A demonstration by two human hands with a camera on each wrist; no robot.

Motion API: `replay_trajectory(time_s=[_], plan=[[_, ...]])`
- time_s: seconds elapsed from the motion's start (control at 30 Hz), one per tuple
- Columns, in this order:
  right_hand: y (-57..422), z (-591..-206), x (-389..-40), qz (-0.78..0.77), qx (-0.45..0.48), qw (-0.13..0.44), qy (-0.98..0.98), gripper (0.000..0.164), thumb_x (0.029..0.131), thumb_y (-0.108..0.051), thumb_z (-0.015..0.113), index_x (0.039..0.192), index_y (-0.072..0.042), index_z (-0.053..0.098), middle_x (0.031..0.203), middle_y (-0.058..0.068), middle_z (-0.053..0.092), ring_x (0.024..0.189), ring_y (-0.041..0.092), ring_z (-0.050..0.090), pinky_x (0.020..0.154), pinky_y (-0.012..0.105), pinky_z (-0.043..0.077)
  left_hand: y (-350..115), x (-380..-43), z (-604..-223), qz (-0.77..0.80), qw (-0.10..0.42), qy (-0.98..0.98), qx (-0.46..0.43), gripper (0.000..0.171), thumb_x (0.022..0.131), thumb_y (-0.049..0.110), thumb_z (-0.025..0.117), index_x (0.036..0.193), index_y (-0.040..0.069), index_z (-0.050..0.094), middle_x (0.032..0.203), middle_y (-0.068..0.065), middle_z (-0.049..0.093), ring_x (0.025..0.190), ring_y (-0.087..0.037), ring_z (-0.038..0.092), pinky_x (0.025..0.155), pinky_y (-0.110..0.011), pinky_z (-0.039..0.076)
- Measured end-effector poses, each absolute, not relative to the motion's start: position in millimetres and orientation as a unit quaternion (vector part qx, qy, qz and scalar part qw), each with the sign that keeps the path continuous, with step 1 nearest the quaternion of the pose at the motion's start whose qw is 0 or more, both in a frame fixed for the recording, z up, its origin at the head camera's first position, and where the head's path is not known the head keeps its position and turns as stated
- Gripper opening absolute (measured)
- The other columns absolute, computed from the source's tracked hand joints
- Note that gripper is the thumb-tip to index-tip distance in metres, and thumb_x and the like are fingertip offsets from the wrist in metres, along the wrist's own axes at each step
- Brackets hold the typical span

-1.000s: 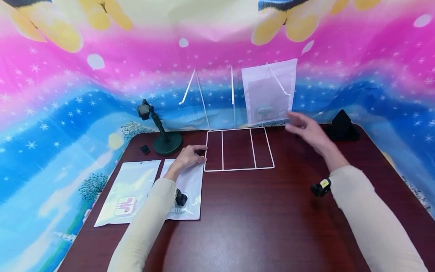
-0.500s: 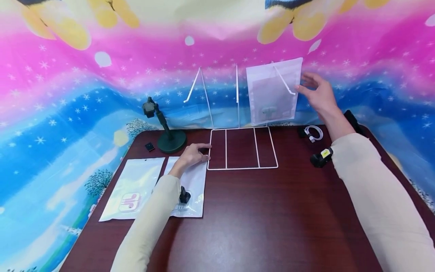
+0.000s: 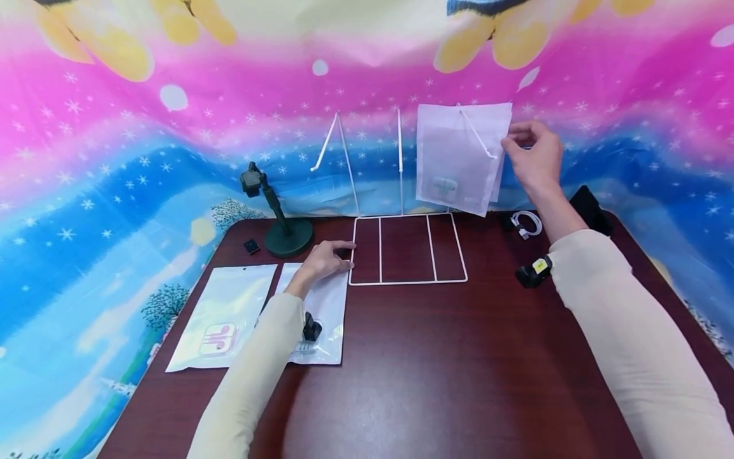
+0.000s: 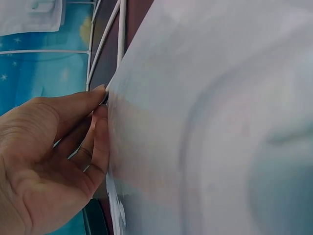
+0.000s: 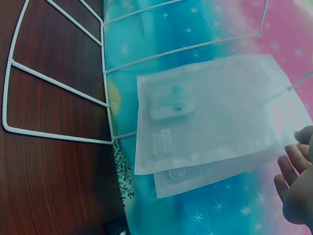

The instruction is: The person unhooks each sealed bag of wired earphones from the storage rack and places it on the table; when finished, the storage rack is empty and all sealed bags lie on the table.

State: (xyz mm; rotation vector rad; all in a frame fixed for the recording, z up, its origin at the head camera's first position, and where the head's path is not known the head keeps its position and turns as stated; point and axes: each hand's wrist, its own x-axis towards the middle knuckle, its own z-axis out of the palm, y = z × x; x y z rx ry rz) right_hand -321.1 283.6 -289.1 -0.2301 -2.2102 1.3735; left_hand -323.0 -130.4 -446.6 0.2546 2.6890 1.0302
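At the far edge of the table (image 3: pixel 424 357), a white wire rack (image 3: pixel 380 252) is stood with its base laid flat on the brown surface and its three hooks raised against a printed backdrop (image 3: pixel 367 76). On the right-hand hook (image 3: pixel 477 134), two white pouches are hung one behind the other: the front pouch (image 3: pixel 447 143) is set slightly askew, and the rear pouch (image 5: pixel 205 180) is left showing along one side. The right edge of the front pouch is pinched between the thumb and fingers of the right hand (image 3: pixel 536 153) — a narrow grip.

The left hand (image 3: pixel 321 260) is placed at the left side of the rack base, with thumb and finger brought against the wire; whether the wire is pinched or merely touched cannot be told.

Toward the left edge of the table, a flat pouch with an earphone print (image 3: pixel 235 296) is laid beside a second flat pouch (image 3: pixel 334 306), which is partly covered by the left arm. Near the far left corner, a dark stand (image 3: pixel 288 236) is positioned next to a small black square (image 3: pixel 251 246). Near the far right corner, a coiled white cable (image 3: pixel 522 233) and a black object (image 3: pixel 589 207) are placed — the latter partly hidden by the right arm.
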Motion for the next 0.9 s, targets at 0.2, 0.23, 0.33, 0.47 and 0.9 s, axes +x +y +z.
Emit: replay_trajectory(time_s=[0.2, 0.23, 0.33, 0.47, 0.9], plan=[[277.5, -288.5, -315.3, 0.517, -0.056, 0.249, -0.817, 0.035, 0.097, -0.036, 0.075, 0.127, -0.017, 0.072, 0.083, -0.016, 0.062, 0.086, 0.004, 0.058, 0.078, 0.020, 0.049, -130.4, -323.5, -446.4, 0.356, 0.120, 0.922, 0.088, 0.051, 0.096, 0.016, 0.075, 0.146, 0.021, 0.063, 0.152, -0.015, 0.052, 0.112, -0.030, 0.057, 0.099, -0.046, 0.051], [276.2, -289.4, -314.2, 0.516, -0.048, 0.248, -0.819, 0.036, 0.098, -0.036, 0.074, 0.128, -0.017, 0.071, 0.084, -0.015, 0.063, 0.086, 0.004, 0.058, 0.076, 0.020, 0.048, -130.6, -323.7, -446.5, 0.357, 0.123, 0.922, 0.086, 0.051, 0.096, 0.016, 0.075, 0.146, 0.021, 0.063, 0.154, -0.015, 0.051, 0.119, -0.031, 0.054, 0.101, -0.047, 0.051], [272.5, -291.7, -310.3, 0.512, -0.023, 0.253, -0.820, 0.036, 0.101, -0.033, 0.069, 0.131, -0.014, 0.069, 0.086, -0.014, 0.065, 0.083, 0.004, 0.059, 0.072, 0.019, 0.046, -130.7, -324.3, -446.9, 0.362, 0.130, 0.919, 0.084, 0.052, 0.096, 0.015, 0.075, 0.146, 0.021, 0.062, 0.156, -0.015, 0.049, 0.128, -0.034, 0.050, 0.105, -0.049, 0.050], [269.0, -290.6, -304.1, 0.539, -0.004, 0.260, -0.801, 0.032, 0.104, -0.029, 0.064, 0.132, -0.014, 0.069, 0.090, -0.012, 0.068, 0.083, 0.005, 0.061, 0.071, 0.019, 0.047, -130.2, -324.6, -446.5, 0.362, 0.130, 0.919, 0.084, 0.052, 0.096, 0.015, 0.076, 0.145, 0.021, 0.063, 0.155, -0.015, 0.050, 0.127, -0.034, 0.050, 0.104, -0.049, 0.050], [274.4, -284.7, -262.3, 0.615, -0.002, 0.227, -0.755, 0.030, 0.102, -0.023, 0.067, 0.131, -0.015, 0.072, 0.097, -0.009, 0.071, 0.082, 0.007, 0.066, 0.067, 0.016, 0.054, -129.5, -323.4, -445.6, 0.354, 0.130, 0.923, 0.081, 0.051, 0.096, 0.015, 0.076, 0.145, 0.021, 0.064, 0.153, -0.015, 0.051, 0.119, -0.031, 0.054, 0.098, -0.043, 0.051]])
